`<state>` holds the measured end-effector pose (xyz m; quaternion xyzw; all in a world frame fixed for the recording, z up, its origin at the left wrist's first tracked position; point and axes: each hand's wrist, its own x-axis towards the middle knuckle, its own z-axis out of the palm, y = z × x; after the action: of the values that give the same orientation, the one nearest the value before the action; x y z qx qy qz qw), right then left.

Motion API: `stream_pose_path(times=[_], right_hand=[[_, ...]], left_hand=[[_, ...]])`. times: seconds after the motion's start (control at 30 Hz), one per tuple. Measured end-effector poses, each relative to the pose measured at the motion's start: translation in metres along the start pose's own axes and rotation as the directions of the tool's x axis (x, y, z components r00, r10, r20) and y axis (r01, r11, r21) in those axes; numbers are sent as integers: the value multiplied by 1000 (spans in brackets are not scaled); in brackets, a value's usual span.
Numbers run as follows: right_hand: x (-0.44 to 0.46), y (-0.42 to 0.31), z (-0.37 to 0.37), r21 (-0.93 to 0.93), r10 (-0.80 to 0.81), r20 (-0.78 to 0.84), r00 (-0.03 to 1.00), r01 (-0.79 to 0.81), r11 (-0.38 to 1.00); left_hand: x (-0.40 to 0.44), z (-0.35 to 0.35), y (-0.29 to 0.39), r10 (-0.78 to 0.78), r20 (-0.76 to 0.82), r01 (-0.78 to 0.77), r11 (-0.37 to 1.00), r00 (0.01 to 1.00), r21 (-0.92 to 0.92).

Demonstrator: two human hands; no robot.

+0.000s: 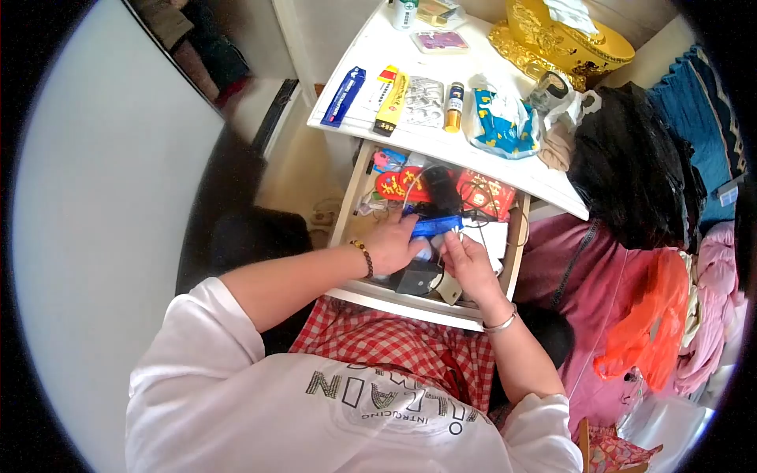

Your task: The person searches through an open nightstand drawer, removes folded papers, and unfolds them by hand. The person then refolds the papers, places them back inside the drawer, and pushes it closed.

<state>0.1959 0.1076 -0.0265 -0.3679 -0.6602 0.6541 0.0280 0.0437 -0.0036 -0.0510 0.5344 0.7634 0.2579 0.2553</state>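
My left hand (pixel 389 246), with a beaded bracelet at the wrist, is in the open drawer (pixel 341 229), its fingers closed on the left end of a long blue packet (pixel 436 227). At the packet's right end, the fingertips of my right hand (pixel 471 266) are pinched together; a thin pale thing shows beside them. Behind the packet lie a black object (pixel 441 189) with cables, red envelopes (pixel 485 195) and red printed pieces (pixel 400 184). A dark grey flat case (pixel 418 278) rests near the drawer's front.
Above the drawer, the white tabletop (pixel 434 59) holds a blue box (pixel 344 96), a yellow box (pixel 392 104), a blister pack (pixel 424 101), a small tube (pixel 454 106), a blue bag (pixel 505 122) and a gold ornate container (pixel 568 39). Black bags (pixel 635 165) and an orange bag (pixel 650 319) lie right.
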Motion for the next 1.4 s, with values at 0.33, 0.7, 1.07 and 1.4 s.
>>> stream_pose_path(times=[0.33, 0.7, 1.07, 1.4], right_hand=[[-2, 2, 3, -207, -101, 60, 993, 111, 972], [-6, -10, 3, -307, -69, 89, 994, 93, 947], [-7, -12, 3, -309, -89, 97, 991, 115, 944], [-6, -7, 5, -308, -136, 66, 988, 150, 940]], left_hand=[[29, 2, -36, -359, 155, 387, 893, 920, -229], [46, -8, -63, -272, -79, 247, 939, 959, -240], [37, -9, -36, -286, -58, 289, 955, 957, 59], [21, -7, -28, -82, -78, 93, 983, 994, 155]])
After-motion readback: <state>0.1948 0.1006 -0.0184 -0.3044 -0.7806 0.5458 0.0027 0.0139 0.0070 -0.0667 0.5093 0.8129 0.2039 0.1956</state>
